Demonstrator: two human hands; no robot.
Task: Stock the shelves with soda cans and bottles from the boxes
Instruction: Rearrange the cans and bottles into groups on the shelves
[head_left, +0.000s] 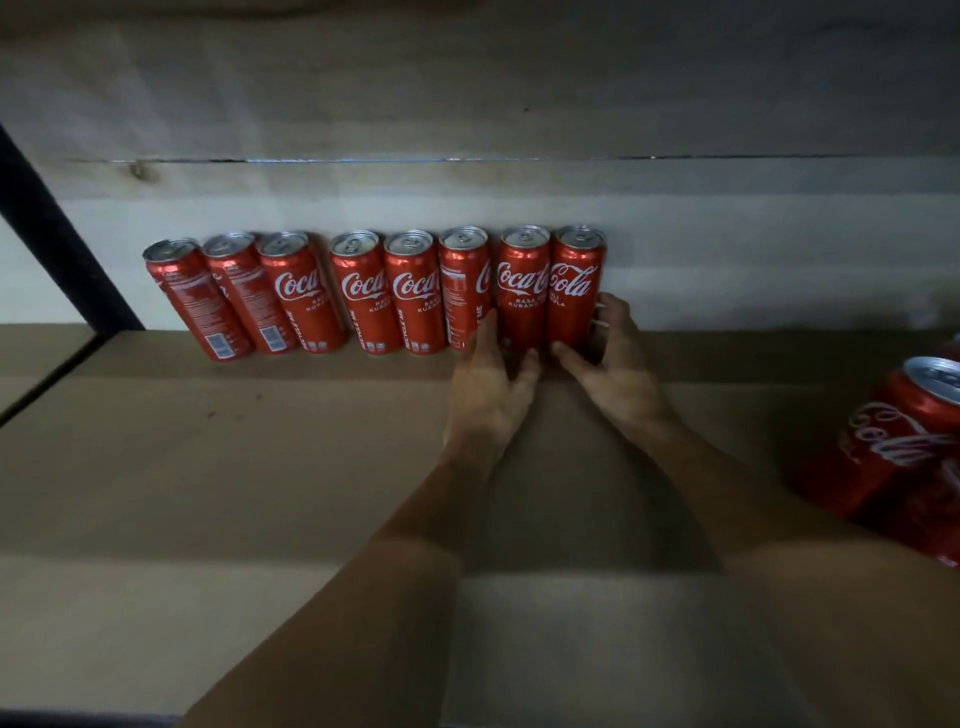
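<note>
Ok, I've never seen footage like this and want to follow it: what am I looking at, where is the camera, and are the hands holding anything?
No machine here: a person works with bare hands. The one picture comes from a wide-angle camera worn on the head, looking forward and down, so both forearms reach in from the bottom. A row of eight slim red Coca-Cola cans stands against the back wall on a cardboard-lined shelf. The left hand holds the seventh can from the left near its base; the right hand grips the eighth can, last in the row. Those two cans touch. More red Coca-Cola cans show at the right edge, closer to the camera.
</note>
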